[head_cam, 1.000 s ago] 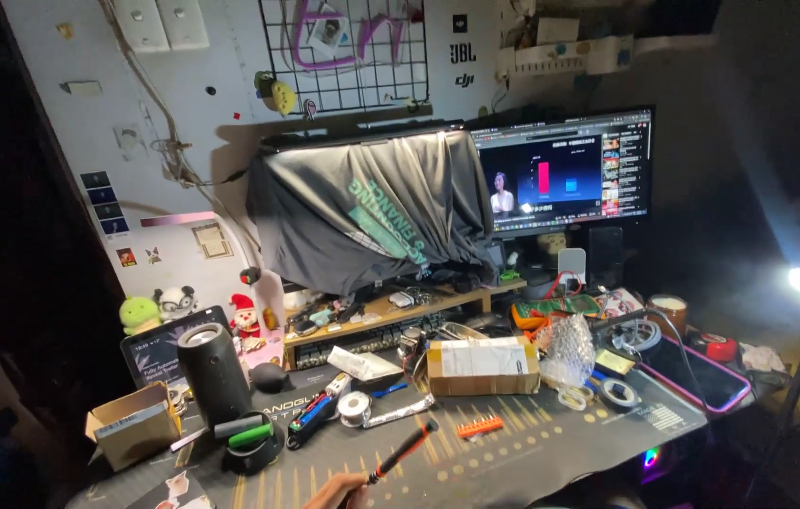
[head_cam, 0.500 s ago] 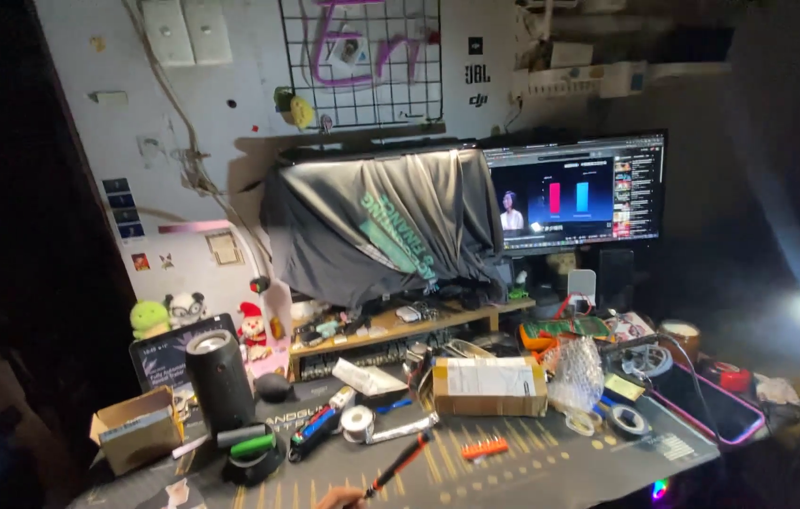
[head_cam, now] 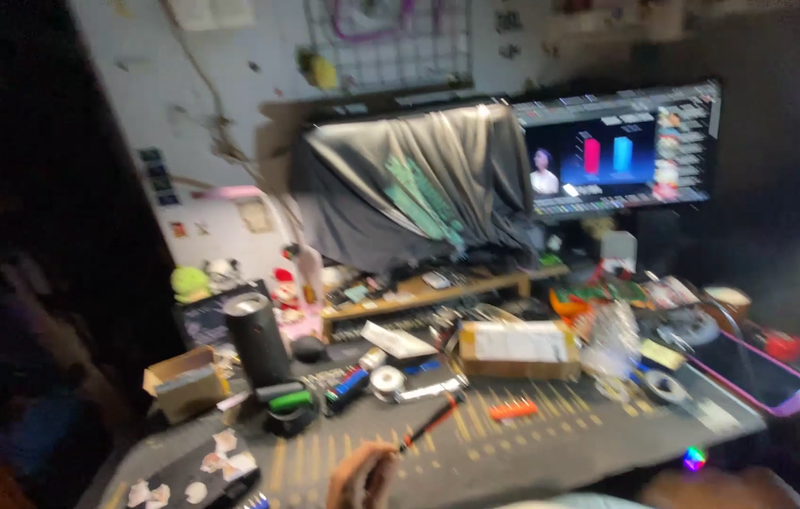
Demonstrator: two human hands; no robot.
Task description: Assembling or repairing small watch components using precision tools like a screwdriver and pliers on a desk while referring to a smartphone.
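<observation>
The view is blurred. My left hand (head_cam: 360,476) shows at the bottom edge, its fingers closed on a thin red and black stick-like tool (head_cam: 428,422) that points up and right over the dark desk mat (head_cam: 532,443). The tool's tip lies near a white tape roll (head_cam: 386,382) and a small orange piece (head_cam: 513,410). A brownish blur at the bottom right looks like my right hand (head_cam: 716,490); whether it holds anything is hidden by the blur.
A cardboard box (head_cam: 518,349) sits mid-desk, a black cylinder (head_cam: 254,339) and a smaller box (head_cam: 179,382) to the left. A dark cloth (head_cam: 409,188) drapes half the lit monitor (head_cam: 621,151). A pink-cased phone (head_cam: 758,372) lies right, with clutter all around.
The view has moved closer and tipped down, so the desk fills more of the frame. My left hand with the tool has come further into view, and a blur has appeared at the bottom right.
</observation>
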